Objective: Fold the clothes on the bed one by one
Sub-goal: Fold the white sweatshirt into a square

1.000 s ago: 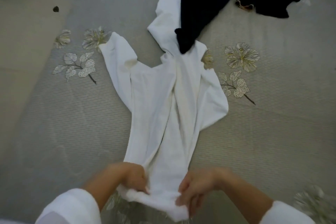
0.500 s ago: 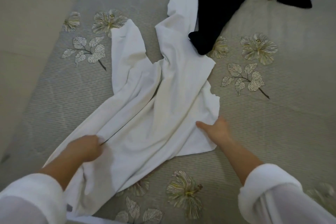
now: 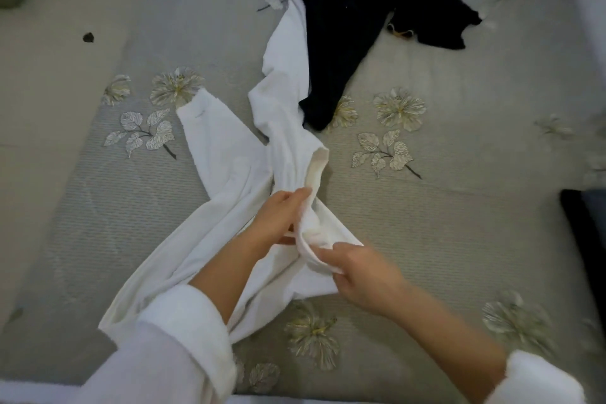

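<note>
On the bed (image 3: 459, 223), clutching one white garment (image 3: 229, 174) mid-length with the left hand (image 3: 278, 216) and pinching its fold with the right hand (image 3: 364, 275) (one black garment (image 3: 341, 43) overlapping its far end).

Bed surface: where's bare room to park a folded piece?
Bare bed right of the white garment, up to the dark object at the right edge. Also the plain strip left of its sleeve. Crowded: top centre, where the black garment overlaps the white one, and centre, where left hand and right hand grip it.
</note>
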Tool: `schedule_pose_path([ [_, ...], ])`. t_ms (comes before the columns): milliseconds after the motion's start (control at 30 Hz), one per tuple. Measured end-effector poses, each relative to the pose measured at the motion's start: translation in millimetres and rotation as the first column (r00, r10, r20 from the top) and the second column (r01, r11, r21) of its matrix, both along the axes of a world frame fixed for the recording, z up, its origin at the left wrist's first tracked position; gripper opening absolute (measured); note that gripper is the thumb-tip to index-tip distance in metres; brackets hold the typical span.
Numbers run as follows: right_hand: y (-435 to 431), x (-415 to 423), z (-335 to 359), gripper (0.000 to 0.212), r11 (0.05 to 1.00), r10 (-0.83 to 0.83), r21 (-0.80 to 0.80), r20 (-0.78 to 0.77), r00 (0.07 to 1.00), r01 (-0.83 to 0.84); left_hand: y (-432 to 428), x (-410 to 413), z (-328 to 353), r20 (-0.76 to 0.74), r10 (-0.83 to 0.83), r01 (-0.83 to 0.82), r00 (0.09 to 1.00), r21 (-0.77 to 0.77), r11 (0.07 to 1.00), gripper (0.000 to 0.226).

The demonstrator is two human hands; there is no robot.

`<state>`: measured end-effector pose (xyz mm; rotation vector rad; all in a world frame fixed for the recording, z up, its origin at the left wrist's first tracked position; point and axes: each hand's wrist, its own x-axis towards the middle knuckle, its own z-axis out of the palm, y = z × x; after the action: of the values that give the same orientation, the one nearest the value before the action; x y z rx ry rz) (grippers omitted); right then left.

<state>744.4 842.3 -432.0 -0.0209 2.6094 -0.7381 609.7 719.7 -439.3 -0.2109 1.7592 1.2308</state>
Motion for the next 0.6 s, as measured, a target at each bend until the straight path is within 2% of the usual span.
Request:
schedule_pose_path([
  [100, -2, 14, 52, 0.053, 0.959, 0.230, 0.166, 0.030, 0.973, -0.232, 5, 17, 23, 0.006, -0.084, 0.084, 0.996, -0.087, 0.993, 0.042],
  [200, 6, 33, 98, 0.054, 0.911, 0.344, 0.230, 0.036, 0.938, -0.343, 5, 36, 42, -0.001, -0.117, 0.116, 0.993, -0.151, 0.982, 0.036],
  [300, 19, 52, 140, 0.056, 0.888, 0.356, 0.292, 0.054, 0.933, -0.356, 3, 49, 55, 0.074, -0.013, 0.025, 0.997, -0.156, 0.987, 0.020],
  [367, 25, 62, 169, 0.055, 0.880, 0.334, 0.329, 0.081, 0.939, -0.342, 3, 53, 65, 0.098, -0.025, 0.042, 0.995, -0.171, 0.984, 0.011],
  [467, 32, 70, 207, 0.053, 0.876, 0.321, 0.344, 0.105, 0.941, -0.337, 3, 64, 68, 0.060, -0.106, 0.117, 0.993, -0.223, 0.968, 0.023],
  [533, 34, 73, 230, 0.052, 0.891, 0.307, 0.333, 0.062, 0.950, -0.310, 7, 71, 69, 0.033, -0.137, 0.141, 0.990, -0.241, 0.960, 0.029],
  [600, 39, 79, 252, 0.054, 0.922, 0.282, 0.273, 0.009, 0.959, -0.274, 13, 78, 74, 0.002, -0.164, 0.159, 0.986, -0.255, 0.954, 0.025],
])
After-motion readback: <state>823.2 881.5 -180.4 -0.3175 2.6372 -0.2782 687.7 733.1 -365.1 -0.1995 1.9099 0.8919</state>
